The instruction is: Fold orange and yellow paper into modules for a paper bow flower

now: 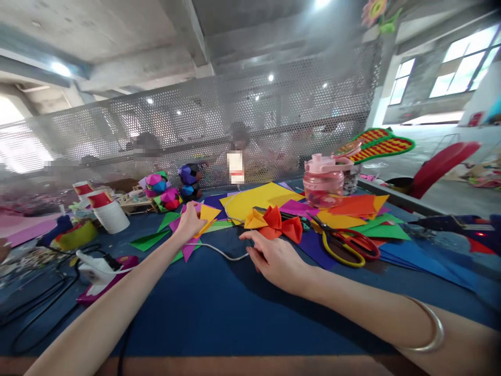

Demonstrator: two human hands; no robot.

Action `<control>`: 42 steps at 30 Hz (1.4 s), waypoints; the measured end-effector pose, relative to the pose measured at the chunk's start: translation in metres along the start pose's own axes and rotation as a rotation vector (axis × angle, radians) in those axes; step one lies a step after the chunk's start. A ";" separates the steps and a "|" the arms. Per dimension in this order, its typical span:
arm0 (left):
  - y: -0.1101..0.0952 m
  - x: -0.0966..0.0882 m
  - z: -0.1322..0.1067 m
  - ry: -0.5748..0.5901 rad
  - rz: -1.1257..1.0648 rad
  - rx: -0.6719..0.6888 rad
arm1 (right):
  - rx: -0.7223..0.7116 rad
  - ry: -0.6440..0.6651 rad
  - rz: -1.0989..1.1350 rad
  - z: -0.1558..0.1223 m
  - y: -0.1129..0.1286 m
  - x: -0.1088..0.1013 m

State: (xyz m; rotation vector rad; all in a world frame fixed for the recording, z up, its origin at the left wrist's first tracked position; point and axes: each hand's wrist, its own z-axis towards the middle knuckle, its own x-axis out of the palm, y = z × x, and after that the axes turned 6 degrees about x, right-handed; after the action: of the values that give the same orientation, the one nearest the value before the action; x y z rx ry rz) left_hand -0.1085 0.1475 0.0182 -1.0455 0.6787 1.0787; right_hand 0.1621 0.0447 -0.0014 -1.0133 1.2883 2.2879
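My left hand (pixel 188 223) reaches to the colored paper in the middle of the table, its fingers closed on a small yellow-orange piece of paper (pixel 210 213). Purple and green paper pieces (pixel 151 241) lie around and under it. My right hand (pixel 276 257) hovers low over the table, loosely bent with fingers apart and nothing visible in them. Just beyond its fingertips sit folded orange paper pieces (pixel 278 223) and a folded yellow one (pixel 254 219). Behind them lies a large yellow sheet (pixel 266 197). A bracelet (pixel 432 329) circles my right forearm.
Scissors (pixel 346 248) with yellow and red handles lie right of my right hand, near a pink bottle (pixel 323 183) and a glue gun (pixel 457 224). To the left are paper cups (pixel 111 214), a power strip (pixel 104 279) and black cables. A white cable (pixel 223 254) crosses between my hands.
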 end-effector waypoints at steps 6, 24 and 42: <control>-0.018 -0.014 -0.017 -0.081 -0.016 0.159 | 0.120 0.033 0.273 0.004 0.000 0.000; -0.058 -0.016 -0.107 -0.218 -0.068 1.084 | 0.384 0.032 0.842 0.009 0.004 0.007; -0.058 -0.013 -0.106 -0.078 -0.521 0.581 | 0.175 0.077 0.479 0.006 0.006 0.003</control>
State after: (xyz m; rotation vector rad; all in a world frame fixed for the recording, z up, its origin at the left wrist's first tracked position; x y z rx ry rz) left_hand -0.0546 0.0392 0.0083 -0.6152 0.5626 0.4225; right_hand 0.1542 0.0461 0.0018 -0.8052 1.8964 2.4216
